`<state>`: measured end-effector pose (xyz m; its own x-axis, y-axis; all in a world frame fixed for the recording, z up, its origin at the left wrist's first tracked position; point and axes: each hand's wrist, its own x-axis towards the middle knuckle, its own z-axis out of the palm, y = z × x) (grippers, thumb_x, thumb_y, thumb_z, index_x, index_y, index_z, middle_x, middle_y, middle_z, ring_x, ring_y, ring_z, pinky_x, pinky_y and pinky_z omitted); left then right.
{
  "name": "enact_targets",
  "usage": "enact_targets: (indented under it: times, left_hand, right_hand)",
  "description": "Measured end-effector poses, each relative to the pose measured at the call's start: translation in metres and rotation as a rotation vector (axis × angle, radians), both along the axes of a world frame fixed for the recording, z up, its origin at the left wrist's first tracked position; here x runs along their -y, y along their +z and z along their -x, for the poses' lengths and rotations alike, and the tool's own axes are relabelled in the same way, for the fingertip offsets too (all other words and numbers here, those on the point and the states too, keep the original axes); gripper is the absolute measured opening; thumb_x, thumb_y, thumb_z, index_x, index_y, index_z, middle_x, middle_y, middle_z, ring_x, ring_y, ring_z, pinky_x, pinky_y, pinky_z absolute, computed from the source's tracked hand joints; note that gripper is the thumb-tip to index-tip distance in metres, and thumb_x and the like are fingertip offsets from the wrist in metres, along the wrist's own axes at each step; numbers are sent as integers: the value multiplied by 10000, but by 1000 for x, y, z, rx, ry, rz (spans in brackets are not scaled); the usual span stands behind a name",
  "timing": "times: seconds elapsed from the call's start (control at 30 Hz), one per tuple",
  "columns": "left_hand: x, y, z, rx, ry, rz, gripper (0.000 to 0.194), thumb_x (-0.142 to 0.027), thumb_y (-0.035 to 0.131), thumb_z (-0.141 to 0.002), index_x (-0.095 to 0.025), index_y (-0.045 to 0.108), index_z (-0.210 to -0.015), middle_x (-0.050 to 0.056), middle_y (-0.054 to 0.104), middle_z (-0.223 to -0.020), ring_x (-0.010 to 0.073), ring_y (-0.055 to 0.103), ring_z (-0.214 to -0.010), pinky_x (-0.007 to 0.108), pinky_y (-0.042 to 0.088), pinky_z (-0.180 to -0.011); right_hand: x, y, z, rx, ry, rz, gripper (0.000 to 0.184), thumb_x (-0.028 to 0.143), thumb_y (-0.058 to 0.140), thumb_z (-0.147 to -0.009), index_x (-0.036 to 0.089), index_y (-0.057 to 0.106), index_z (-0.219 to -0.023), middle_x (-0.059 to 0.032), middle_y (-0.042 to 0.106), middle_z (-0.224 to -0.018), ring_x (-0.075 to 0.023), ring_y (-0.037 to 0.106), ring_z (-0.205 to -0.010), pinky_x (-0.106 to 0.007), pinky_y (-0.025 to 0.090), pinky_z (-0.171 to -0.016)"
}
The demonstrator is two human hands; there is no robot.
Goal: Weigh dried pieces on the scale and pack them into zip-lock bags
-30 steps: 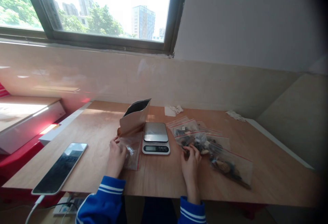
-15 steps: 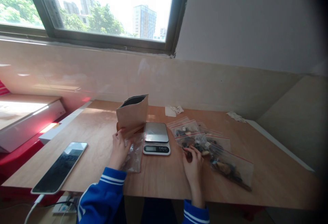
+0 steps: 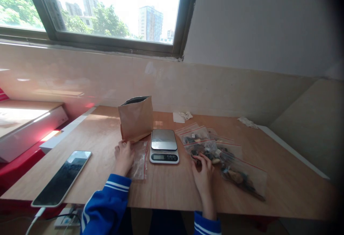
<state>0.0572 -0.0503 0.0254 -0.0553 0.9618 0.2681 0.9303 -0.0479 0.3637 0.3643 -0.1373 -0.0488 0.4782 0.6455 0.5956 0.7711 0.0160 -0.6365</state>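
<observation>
A flat clear zip bag lies on the table left of the scale. My left hand rests over its left side with curled fingers closed on it, partly hidden. Just beyond those fingers stands a brown kraft pouch, its dark mouth open at the top. A digital kitchen scale with a bare metal plate is between my hands. My right hand has thumb and fingers closed at the near left edge of a filled zip bag holding dark and tan dried pieces.
More filled zip bags overlap on the right, the nearest one lying at a slant. A phone with a charging cable lies at the left. White tissue and another crumpled piece are by the wall.
The kraft pouch has shifted slightly left and stands more upright. My left hand and the clear zip bag have moved a little left. My right hand has barely moved.
</observation>
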Motion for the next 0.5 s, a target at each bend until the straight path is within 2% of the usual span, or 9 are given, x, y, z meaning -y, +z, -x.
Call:
enact_targets:
  times: [0.13,0.27,0.5]
  left_hand:
    - [17,-5,-12,-32,79,67,424,-288,404,-885,-182,526,-1278,190,420,-1330,350,435,-1160,516,380,-919]
    - [25,-11,-20,-100,89,84,491,-330,364,-909,-107,474,-1332,248,338,-1442,385,376,-1269,540,345,-966]
    - [14,-14,-11,-145,41,78,494,-337,358,-913,-128,457,-1350,210,305,-1503,359,314,-1350,533,321,-1008]
  right_hand:
    - [1,3,-1,-9,20,6,260,374,514,-828,193,663,-941,-137,576,-1134,-297,531,-1086,-467,361,-938]
    - [3,8,0,-38,29,18,258,370,527,-820,186,675,-923,-140,591,-1114,-294,537,-1056,-459,372,-927]
    - [7,15,2,-70,55,12,256,373,541,-821,188,689,-918,-139,606,-1090,-284,546,-1039,-449,393,-918]
